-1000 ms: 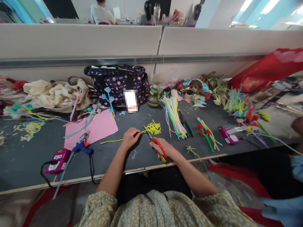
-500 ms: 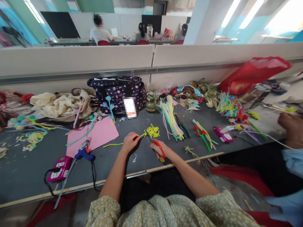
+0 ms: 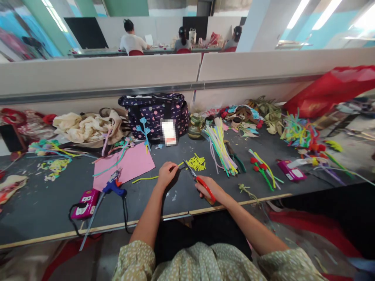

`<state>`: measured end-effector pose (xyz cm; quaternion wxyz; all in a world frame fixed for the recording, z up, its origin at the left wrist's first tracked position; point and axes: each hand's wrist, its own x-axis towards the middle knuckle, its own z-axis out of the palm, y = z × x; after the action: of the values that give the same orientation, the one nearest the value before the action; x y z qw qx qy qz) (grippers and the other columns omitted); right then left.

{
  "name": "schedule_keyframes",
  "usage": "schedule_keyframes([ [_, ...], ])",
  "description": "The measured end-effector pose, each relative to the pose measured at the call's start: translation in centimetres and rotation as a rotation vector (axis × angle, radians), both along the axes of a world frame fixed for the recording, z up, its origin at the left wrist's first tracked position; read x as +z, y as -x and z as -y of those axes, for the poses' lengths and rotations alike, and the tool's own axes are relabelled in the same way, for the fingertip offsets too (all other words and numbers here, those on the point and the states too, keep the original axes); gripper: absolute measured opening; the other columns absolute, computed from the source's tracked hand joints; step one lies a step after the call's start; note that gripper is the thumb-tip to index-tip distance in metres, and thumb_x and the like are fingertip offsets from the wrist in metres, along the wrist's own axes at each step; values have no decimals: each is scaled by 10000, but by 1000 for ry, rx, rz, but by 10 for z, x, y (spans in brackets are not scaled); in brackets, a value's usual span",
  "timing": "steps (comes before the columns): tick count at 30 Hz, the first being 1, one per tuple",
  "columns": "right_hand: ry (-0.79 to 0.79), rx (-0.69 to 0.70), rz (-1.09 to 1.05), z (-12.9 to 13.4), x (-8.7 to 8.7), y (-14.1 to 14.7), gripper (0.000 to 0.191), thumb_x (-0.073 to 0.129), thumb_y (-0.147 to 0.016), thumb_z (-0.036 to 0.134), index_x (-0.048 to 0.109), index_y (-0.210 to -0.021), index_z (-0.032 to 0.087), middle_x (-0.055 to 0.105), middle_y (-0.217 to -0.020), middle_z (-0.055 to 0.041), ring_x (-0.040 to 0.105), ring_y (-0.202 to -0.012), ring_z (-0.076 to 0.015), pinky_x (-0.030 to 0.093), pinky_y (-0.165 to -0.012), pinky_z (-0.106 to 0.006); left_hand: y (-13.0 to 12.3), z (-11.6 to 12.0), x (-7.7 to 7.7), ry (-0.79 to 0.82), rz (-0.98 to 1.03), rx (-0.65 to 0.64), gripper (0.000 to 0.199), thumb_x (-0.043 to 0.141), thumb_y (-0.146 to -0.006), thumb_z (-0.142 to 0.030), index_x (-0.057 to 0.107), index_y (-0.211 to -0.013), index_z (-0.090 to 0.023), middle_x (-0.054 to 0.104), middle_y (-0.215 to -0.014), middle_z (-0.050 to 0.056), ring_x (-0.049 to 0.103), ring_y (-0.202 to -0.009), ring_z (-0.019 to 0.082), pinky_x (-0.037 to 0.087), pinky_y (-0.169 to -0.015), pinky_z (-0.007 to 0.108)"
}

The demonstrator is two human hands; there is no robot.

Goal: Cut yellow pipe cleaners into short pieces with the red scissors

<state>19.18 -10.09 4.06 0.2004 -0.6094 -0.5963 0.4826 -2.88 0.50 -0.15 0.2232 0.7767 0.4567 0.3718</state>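
Observation:
My left hand is closed, its fingertips pinching a thin yellow pipe cleaner. The long end trails out leftward over the dark tabletop, and a short tip sticks out on the right. In my right hand is a pair of scissors with red handles. Their blades point away from me and to the left, close to that short tip; whether they touch it I cannot tell. Just beyond the blades lies a small pile of cut yellow pieces.
Left of my hands are pink paper, a blue glue gun and a magenta box. A patterned bag and a jar stand behind. Rightward lie a pipe-cleaner bundle, pliers and another magenta box.
The whole view has turned a little to the left. The scissors have drawn slightly back from my left hand, and the co-worker's hand at the right has left the picture.

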Motion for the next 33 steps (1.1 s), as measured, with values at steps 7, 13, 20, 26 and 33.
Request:
schedule_keyframes([
  [7,188,-94,-212,0,-15,0,379,480,-754,175,470,-1132,202,632,-705,26,698,-667,-158,490,-535,-194,-3,1,0,-9,-19,-5,215,542,-903,-342,675,-800,-208,634,-757,25,556,-763,157,437,-728,297],
  [13,161,-35,-82,-2,-2,-1,286,502,-775,219,495,-1060,208,648,-680,26,629,-535,-115,444,-488,-169,-4,2,1,-19,-24,-28,221,535,-909,-345,671,-806,-206,630,-753,21,552,-765,159,429,-722,297],
  [20,148,61,-17,-1,8,3,267,448,-798,215,487,-1062,208,665,-653,22,547,-409,-97,381,-406,-157,-4,3,2,-19,-32,-12,226,525,-912,-346,672,-816,-204,622,-749,21,549,-761,160,424,-716,296],
  [26,140,71,25,-2,11,7,256,476,-803,203,510,-1057,204,628,-600,38,547,-416,-82,367,-428,-135,-6,2,0,-28,-35,-27,234,523,-916,-352,667,-802,-207,613,-726,19,541,-743,157,421,-697,292],
  [33,156,52,57,-3,10,10,269,458,-812,203,526,-1072,211,637,-600,23,536,-386,-93,359,-395,-149,-8,3,1,-30,-46,-51,239,514,-922,-354,661,-807,-206,599,-724,18,536,-742,158,418,-694,291],
])
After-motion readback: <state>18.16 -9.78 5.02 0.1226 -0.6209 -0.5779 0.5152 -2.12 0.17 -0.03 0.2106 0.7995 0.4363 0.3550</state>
